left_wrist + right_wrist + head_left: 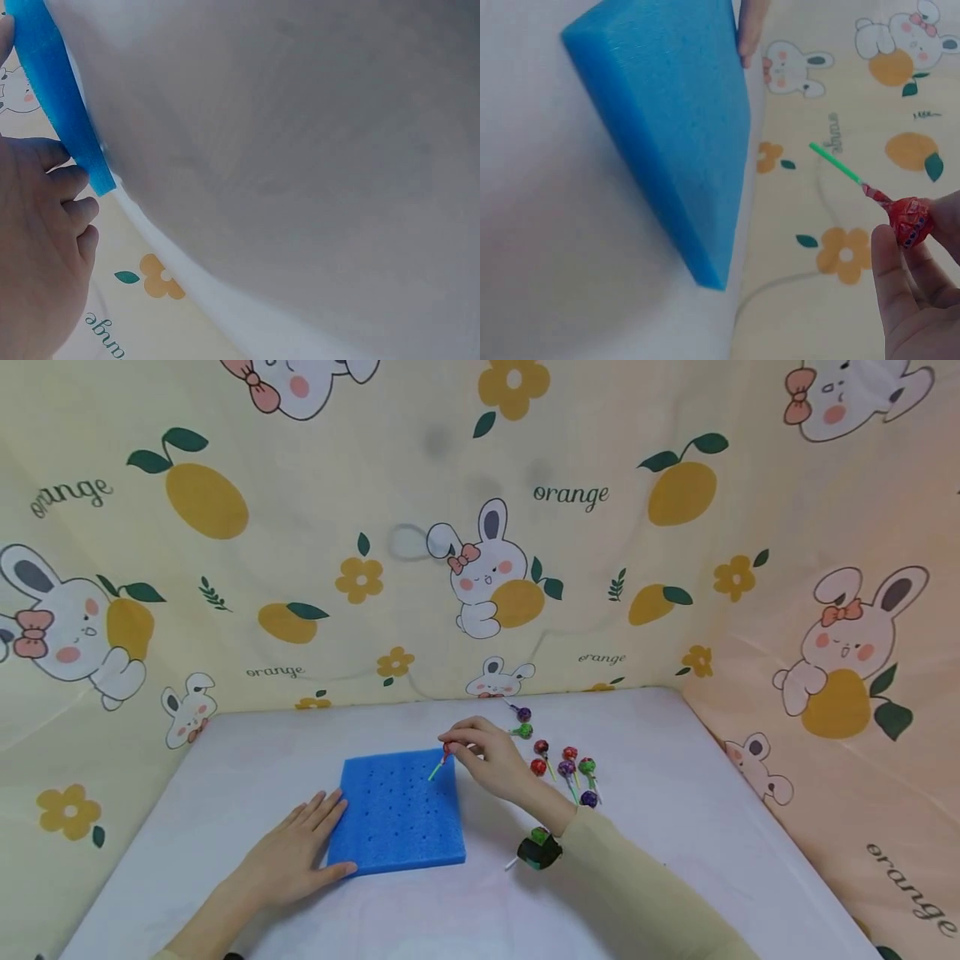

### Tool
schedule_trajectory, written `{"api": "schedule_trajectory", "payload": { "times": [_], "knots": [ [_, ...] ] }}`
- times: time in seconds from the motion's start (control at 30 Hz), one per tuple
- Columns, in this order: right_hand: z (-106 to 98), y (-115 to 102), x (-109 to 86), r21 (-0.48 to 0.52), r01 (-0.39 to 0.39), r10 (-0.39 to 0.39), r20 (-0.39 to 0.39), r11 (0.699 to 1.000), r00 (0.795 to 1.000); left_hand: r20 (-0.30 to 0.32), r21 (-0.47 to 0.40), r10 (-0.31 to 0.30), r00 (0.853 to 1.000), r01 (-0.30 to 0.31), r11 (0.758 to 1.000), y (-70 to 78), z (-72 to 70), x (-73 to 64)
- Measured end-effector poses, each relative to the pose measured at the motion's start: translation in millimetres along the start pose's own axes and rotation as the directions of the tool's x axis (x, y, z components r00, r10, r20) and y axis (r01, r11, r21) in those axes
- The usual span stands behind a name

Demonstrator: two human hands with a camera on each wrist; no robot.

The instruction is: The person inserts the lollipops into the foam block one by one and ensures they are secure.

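A beige sleeve [645, 893] and a small green-and-black wrist device [538, 849] fill the near foreground of the head view, leading to the right hand [491, 760], which pinches a red-wrapped lollipop with a green stick [442, 757] by its head, stick slanting down over the far right corner of a square blue foam block dotted with rows of small holes [397, 814]. The right wrist view shows the stick tip in the air, apart from the foam. The left hand [296, 852] lies flat on the white-covered bench [675, 827], fingers straight and holding nothing, their tips touching the block's left edge; the left wrist view shows them against the foam's side. Just beyond the right hand lies a loose cluster of lollipops in red, purple and green wrappers [566, 764], near the bench's far right area. Bare bench surface stretches to the left of the block and along the right side, up to the yellow cloth printed with rabbits and oranges [480, 527] that walls in three sides. The bench's near edge is cut off by the frame. The holes' depth cannot be made out.
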State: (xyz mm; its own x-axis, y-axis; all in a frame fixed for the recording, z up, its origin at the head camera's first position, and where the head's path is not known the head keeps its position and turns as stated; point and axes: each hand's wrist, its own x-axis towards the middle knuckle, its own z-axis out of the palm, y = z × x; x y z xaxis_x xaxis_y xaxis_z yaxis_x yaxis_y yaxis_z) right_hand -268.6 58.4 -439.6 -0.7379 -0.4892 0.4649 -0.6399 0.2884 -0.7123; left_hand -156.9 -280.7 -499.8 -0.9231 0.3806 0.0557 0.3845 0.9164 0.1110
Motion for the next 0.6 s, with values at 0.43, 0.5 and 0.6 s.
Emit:
{"api": "schedule_trajectory", "payload": {
  "times": [0.43, 0.5, 0.6],
  "knots": [
    [25.9, -1.1, 26.6, -0.023, -0.011, 0.013, 0.061, 1.0, 0.998, 0.015, -0.006, 0.007, 1.0, -0.007, 1.0, -1.5, -0.7, 0.4],
    [29.6, -2.2, 30.1, -0.021, 0.001, 0.001, 0.066, 1.0, 0.998, 0.02, -0.006, 0.005, 1.0, -0.005, 1.0, -1.6, -0.8, 0.8],
    [35.6, -4.4, 35.5, -0.023, 0.011, -0.009, 0.073, 1.0, 0.997, 0.028, -0.003, -0.001, 1.0, 0.001, 1.0, -1.6, -1.1, 1.4]
  ]
}}
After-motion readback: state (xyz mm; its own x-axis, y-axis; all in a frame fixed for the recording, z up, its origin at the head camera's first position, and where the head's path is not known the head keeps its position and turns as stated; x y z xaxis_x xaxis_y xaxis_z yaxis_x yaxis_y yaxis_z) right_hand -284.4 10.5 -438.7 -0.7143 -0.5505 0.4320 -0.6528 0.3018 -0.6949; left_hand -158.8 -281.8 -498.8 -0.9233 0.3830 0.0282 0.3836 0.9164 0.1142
